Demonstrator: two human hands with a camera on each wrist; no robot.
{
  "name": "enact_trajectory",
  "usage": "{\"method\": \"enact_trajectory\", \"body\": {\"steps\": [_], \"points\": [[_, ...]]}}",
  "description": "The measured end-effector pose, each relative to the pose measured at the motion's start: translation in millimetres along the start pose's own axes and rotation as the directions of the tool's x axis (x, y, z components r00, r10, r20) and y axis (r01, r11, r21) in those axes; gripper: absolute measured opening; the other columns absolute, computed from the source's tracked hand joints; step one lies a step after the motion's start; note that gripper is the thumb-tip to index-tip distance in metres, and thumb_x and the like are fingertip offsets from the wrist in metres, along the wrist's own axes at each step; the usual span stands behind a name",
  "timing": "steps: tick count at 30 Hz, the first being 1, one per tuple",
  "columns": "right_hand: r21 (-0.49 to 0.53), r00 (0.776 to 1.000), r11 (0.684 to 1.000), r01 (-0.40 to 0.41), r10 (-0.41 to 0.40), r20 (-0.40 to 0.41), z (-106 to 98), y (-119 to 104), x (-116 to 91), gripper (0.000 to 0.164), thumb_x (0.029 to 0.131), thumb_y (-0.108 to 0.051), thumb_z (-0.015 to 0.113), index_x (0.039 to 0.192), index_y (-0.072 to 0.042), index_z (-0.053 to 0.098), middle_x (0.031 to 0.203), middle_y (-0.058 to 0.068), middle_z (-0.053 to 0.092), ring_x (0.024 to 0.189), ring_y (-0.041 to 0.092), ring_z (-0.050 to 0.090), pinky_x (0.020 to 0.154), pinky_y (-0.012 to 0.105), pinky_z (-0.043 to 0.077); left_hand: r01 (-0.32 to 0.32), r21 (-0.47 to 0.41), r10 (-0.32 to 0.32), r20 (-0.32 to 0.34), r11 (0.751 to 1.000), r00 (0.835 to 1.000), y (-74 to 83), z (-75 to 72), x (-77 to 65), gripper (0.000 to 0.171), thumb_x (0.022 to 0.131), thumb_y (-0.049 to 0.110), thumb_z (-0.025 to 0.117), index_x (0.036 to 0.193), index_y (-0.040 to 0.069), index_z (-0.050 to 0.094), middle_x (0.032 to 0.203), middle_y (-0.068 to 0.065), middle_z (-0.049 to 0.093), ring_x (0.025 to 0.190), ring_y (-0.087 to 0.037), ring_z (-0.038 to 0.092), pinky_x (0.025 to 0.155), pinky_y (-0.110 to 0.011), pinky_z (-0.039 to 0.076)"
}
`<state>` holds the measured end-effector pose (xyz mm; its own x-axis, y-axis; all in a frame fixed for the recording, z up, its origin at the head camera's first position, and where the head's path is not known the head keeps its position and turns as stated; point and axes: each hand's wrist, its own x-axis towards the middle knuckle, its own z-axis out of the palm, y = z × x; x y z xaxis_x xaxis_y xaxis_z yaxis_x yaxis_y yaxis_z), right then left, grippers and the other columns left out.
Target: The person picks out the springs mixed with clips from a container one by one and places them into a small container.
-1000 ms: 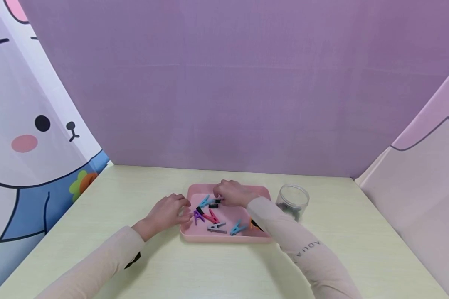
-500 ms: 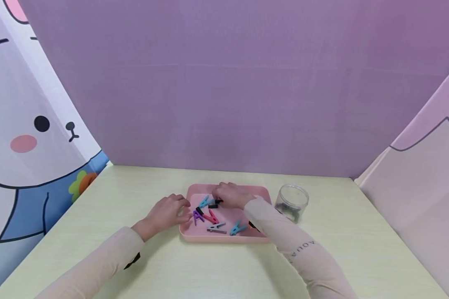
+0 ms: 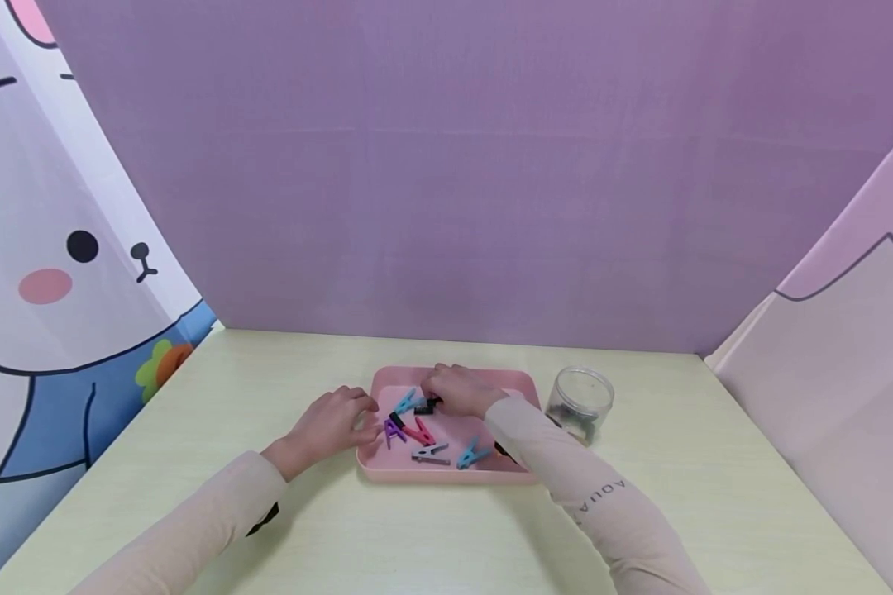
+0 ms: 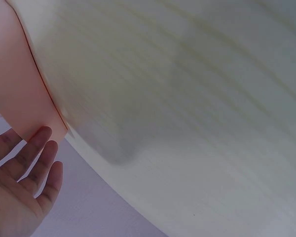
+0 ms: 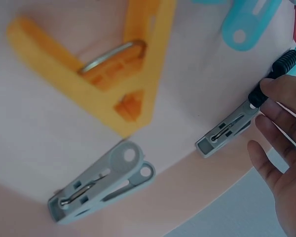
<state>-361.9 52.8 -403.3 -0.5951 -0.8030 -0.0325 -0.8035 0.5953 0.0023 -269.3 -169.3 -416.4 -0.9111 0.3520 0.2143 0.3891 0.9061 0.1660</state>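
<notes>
My right hand [image 3: 457, 390] is over the back of the pink tray [image 3: 446, 476]. In the right wrist view its thumb and finger pinch a small black cylinder [image 5: 259, 95], beside a grey clothespin [image 5: 226, 129]. A ridged black piece [image 5: 286, 61] lies just past the fingertips. My left hand [image 3: 335, 423] rests at the tray's left rim with relaxed, slightly bent fingers. Near it lie a purple clothespin [image 3: 395, 433], a red one with a black piece at its end, and a light blue clothespin [image 3: 406, 402]. The left thumb is hidden in the left wrist view.
Toward the tray's front lie a second grey clothespin [image 3: 431, 454] and another blue clothespin [image 3: 472, 454]. An orange clothespin [image 5: 133, 116] is mostly covered by the right sleeve in the head view. A clear jar [image 3: 580, 405] with dark contents stands right of the tray.
The right hand and forearm have shifted slightly left, and the sleeve covers more of the orange clothespin. The left hand has stayed at the rim.
</notes>
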Motion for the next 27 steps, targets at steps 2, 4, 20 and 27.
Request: {"method": "enact_trajectory", "body": {"steps": [2, 4, 20, 27], "points": [[0.012, 1.0, 1.0, -0.007, 0.007, -0.004, -0.1, -0.5, -0.4, 0.009, 0.087, -0.009, 0.058, 0.083, -0.016, 0.062, 0.083, -0.005, 0.059, 0.079, 0.012, 0.044, 0.074, 0.029, 0.038, 0.002, -0.003, -0.002, 0.0, 1.0, 1.0, 0.1, 0.3, 0.0, 0.037, 0.078, 0.042, 0.066, 0.099, 0.012, 0.067, 0.1, -0.002, 0.065, 0.089, -0.019, 0.057, 0.078, -0.038, 0.05], [0.016, 1.0, 1.0, -0.011, 0.011, -0.007, -0.5, -1.1, -0.9, 0.01, 0.087, -0.009, 0.058, 0.084, -0.017, 0.062, 0.083, -0.006, 0.06, 0.08, 0.012, 0.045, 0.078, 0.03, 0.042, 0.001, -0.003, -0.001, -0.001, 1.0, 1.0, 0.1, 0.7, 0.0, 0.036, 0.078, 0.042, 0.066, 0.099, 0.012, 0.067, 0.1, -0.002, 0.065, 0.089, -0.019, 0.057, 0.078, -0.038, 0.05], [0.029, 1.0, 1.0, -0.007, 0.008, -0.018, -2.5, -0.8, -4.7, 0.01, 0.085, -0.008, 0.059, 0.089, -0.016, 0.064, 0.089, -0.006, 0.062, 0.084, 0.012, 0.046, 0.084, 0.033, 0.045, -0.005, 0.017, 0.005, -0.013, 1.0, 1.0, 1.6, -1.2, -0.7, 0.036, 0.077, 0.042, 0.066, 0.099, 0.013, 0.067, 0.097, -0.001, 0.065, 0.088, -0.019, 0.056, 0.077, -0.037, 0.05], [0.055, 0.999, 0.999, -0.004, 0.006, -0.033, -3.5, -0.6, -5.2, 0.012, 0.084, -0.009, 0.061, 0.093, -0.016, 0.066, 0.09, -0.005, 0.063, 0.086, 0.012, 0.049, 0.079, 0.029, 0.046, 0.004, 0.009, -0.004, -0.005, 1.0, 1.0, 1.5, -1.4, -0.3, 0.036, 0.077, 0.042, 0.067, 0.099, 0.013, 0.067, 0.098, -0.002, 0.065, 0.088, -0.019, 0.056, 0.078, -0.038, 0.05]]}}
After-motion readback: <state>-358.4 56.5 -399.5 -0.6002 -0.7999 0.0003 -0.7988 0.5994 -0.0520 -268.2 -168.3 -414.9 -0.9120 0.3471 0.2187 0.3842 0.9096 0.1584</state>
